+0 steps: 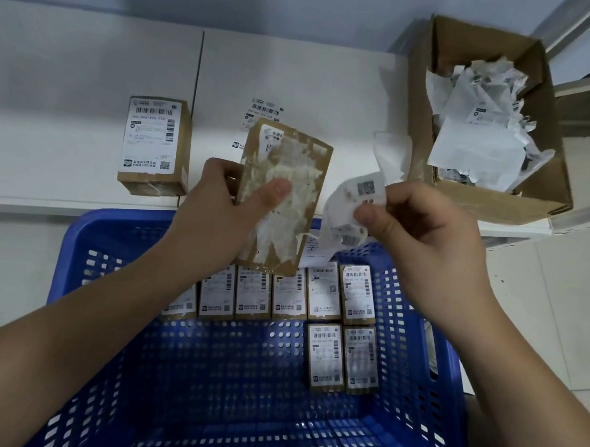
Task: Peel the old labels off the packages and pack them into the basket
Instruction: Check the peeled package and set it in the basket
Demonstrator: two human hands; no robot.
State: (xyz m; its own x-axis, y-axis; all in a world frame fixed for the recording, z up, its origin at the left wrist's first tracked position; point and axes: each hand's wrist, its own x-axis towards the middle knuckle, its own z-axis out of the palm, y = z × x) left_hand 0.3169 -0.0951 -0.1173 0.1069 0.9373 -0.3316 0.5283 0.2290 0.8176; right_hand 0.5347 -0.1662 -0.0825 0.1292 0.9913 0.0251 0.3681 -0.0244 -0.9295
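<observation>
Blue basket [74, 265] nearest, w/ two rows of labelled pkgs [289, 295] along its far end. Scrap carton [427, 91] sits far right on the shelf. Left hand [221, 215] grips the package [281, 200] over the basket's far rim, thumb across its face. It's tilted, long axis running near-to-far, top end leaning right; mostly stripped, scrap left at top corner. Right hand [427, 230] pinches the torn label [351, 207]. Best to bin it, then peel that corner low & slow.
</observation>
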